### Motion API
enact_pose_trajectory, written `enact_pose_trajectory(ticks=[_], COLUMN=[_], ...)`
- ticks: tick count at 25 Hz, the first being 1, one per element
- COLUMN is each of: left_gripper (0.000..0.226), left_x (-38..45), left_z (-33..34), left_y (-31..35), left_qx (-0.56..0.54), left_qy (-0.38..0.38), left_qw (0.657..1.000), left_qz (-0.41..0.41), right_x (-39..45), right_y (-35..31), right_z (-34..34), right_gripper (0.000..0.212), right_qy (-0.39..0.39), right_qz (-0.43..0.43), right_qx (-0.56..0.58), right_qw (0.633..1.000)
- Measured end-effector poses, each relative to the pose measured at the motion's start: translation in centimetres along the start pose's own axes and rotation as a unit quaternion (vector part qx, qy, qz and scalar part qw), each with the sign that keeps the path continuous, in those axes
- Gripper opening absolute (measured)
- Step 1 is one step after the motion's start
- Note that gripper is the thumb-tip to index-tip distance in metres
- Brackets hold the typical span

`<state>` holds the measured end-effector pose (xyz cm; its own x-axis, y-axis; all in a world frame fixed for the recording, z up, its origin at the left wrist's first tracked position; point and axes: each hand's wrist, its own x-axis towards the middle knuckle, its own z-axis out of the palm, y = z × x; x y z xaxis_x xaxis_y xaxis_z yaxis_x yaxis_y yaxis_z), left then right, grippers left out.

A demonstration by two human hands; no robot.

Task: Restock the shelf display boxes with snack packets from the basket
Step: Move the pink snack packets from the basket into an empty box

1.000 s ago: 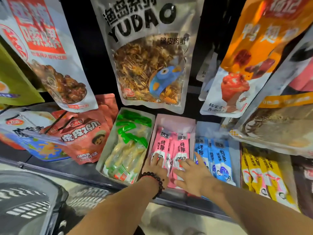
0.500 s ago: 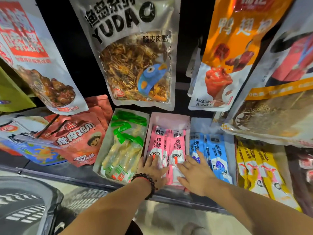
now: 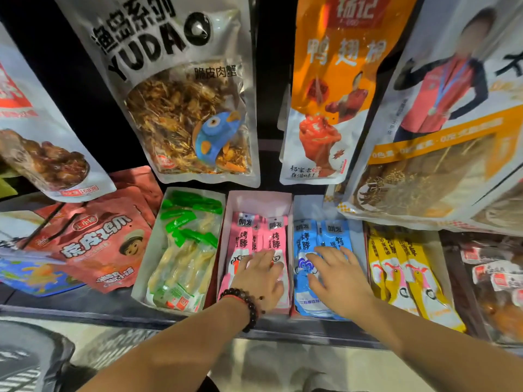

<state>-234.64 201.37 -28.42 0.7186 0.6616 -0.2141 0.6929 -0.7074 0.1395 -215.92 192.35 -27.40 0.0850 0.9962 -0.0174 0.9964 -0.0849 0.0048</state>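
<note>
Pink snack packets (image 3: 273,236) fill a pink display box (image 3: 260,200) on the shelf. My left hand (image 3: 261,281), with a dark bead bracelet at the wrist, lies flat on them with fingers spread. To the right, blue packets (image 3: 305,239) sit in another box. My right hand (image 3: 338,278) rests on them, fingers straight. Further right lie yellow packets (image 3: 410,267). To the left a white box (image 3: 141,281) holds green-and-yellow packets (image 3: 184,250). The dark basket (image 3: 31,355) shows at the bottom left.
Large hanging bags overhang the boxes: a YUDAO bag (image 3: 181,89), an orange bag (image 3: 334,89), and others at both sides. Red pouches (image 3: 96,241) lie on the shelf at left. The shelf's front edge (image 3: 113,318) runs below the boxes.
My right hand has shifted from the pink packets to the blue ones. My left hand moved a little right and further onto the pink packets. The view moved closer.
</note>
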Motion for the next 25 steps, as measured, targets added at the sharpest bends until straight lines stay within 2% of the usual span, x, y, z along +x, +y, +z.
enact_pose_trajectory(ticks=[1,3,7,11,13,17,19,21,22,25], left_gripper=[0.052,0.056,0.055,0.056,0.056,0.055,0.055,0.055,0.055,0.052], left_x=[0.5,1.5,3.4,4.0,4.1,3.9,4.0,4.5,4.7,5.2], left_z=[-0.2,-0.3,1.3,2.4,2.3,2.1,1.6,1.0,0.9,1.1], left_y=[1.5,5.0,8.6,8.3,8.2,8.2,8.5,9.8,10.9,16.0], left_qx=[-0.014,-0.018,0.075,0.125,0.131,0.099,0.067,0.032,0.012,-0.012], left_qy=[0.008,-0.024,-0.113,-0.151,-0.152,-0.153,-0.086,-0.027,-0.023,-0.054], left_qw=[1.0,0.999,0.99,0.979,0.978,0.982,0.992,0.996,0.995,0.984], left_qz=[0.017,0.029,0.043,0.054,0.059,0.054,0.059,0.078,0.095,0.169], right_x=[-0.7,-2.3,-4.3,-4.7,-4.6,-4.8,-5.0,-6.2,-7.3,-10.8], right_y=[1.5,4.2,6.2,5.7,5.4,5.0,6.0,8.5,10.2,14.2], right_z=[-0.2,0.3,2.5,2.6,2.4,2.3,1.7,1.0,0.9,0.9], right_gripper=[0.046,0.048,0.051,0.071,0.075,0.061,0.055,0.048,0.044,0.034], right_qy=[-0.014,-0.081,-0.172,-0.194,-0.201,-0.173,-0.112,-0.047,-0.031,-0.057], right_qz=[0.031,0.063,0.06,0.045,0.054,0.068,0.084,0.137,0.177,0.279], right_qx=[-0.003,-0.031,-0.066,-0.102,-0.102,-0.05,-0.009,-0.005,-0.011,-0.028], right_qw=[0.999,0.994,0.981,0.975,0.973,0.981,0.99,0.989,0.984,0.958])
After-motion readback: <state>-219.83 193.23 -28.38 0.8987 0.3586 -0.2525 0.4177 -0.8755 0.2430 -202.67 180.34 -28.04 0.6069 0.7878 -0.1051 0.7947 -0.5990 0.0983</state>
